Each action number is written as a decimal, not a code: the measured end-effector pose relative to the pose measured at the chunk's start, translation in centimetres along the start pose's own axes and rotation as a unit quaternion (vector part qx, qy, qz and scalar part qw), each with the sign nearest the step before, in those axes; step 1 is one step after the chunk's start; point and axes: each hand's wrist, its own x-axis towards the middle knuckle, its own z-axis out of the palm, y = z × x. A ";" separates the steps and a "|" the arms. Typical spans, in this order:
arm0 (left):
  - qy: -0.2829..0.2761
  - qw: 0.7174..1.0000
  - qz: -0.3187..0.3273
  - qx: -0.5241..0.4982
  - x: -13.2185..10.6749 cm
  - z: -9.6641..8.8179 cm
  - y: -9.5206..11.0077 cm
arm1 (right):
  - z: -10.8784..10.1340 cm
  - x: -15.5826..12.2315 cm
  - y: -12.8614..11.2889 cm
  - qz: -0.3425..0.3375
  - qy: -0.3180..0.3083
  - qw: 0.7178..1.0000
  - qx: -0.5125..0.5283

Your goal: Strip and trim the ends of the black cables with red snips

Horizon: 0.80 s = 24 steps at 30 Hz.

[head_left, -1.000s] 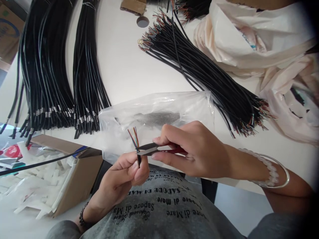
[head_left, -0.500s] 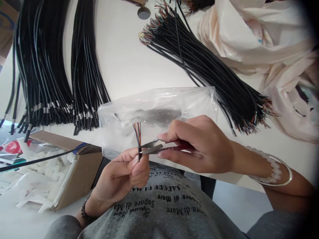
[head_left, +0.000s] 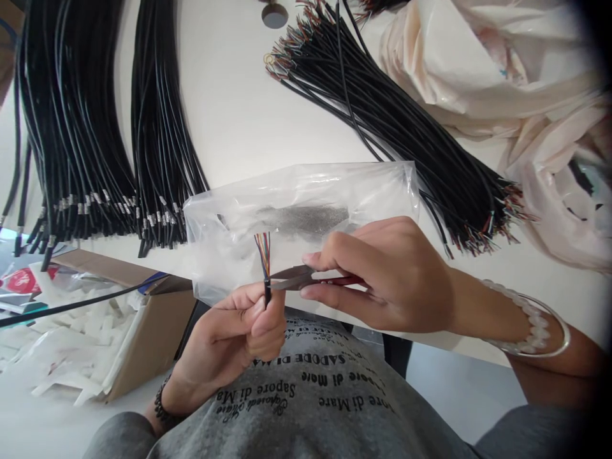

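Observation:
Between the thumb and fingers of my left hand (head_left: 248, 328) stands the end of a black cable (head_left: 267, 293), upright. Thin coloured wires (head_left: 262, 248) fan out from its top. My right hand (head_left: 387, 277) is closed around small scissors (head_left: 295, 278) with a red handle, partly hidden by the fingers. Their blade tips point left and reach the cable just below the bare wires. A clear plastic bag (head_left: 224, 210) lies on the table behind both hands, with dark fine scraps inside or beneath it; I cannot tell which.
Black cable bundles (head_left: 71, 115) with silvery ends hang over the table's left side. Another bundle (head_left: 401, 121) with frayed coloured ends lies to the right, beside cream plastic bags (head_left: 459, 57). A cardboard box (head_left: 153, 338) of white pieces stands at lower left.
The scissor blades have come closer together and drawn slightly right at the cable. Both hands keep nearly the same place, and the view has shifted a little.

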 end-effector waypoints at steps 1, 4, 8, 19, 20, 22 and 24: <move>0.001 1.000 0.000 0.000 0.0 0.0 0.0 | 0.0 0.0 0.0 0.002 -0.004 1.000 -0.002; 0.000 1.000 0.001 0.001 0.0 0.1 0.1 | -0.2 0.0 -0.1 0.003 -0.008 1.000 -0.016; -0.006 1.000 0.001 -0.001 -0.1 0.0 0.2 | -0.6 0.1 -0.3 -0.004 -0.010 1.000 -0.029; -0.055 0.998 0.015 -0.002 0.2 -0.1 0.1 | -1.0 0.1 -0.4 -0.020 -0.004 0.998 -0.058; -0.056 0.998 0.015 -0.003 0.2 -0.1 0.1 | -1.0 0.1 -0.4 -0.022 -0.002 0.998 -0.061; -0.057 0.998 0.014 -0.004 0.2 -0.1 0.1 | -1.1 0.1 -0.5 -0.024 -0.010 0.998 -0.065; -0.054 0.998 0.012 -0.003 0.2 -0.1 0.1 | -1.2 0.1 -0.6 -0.028 -0.016 0.997 -0.064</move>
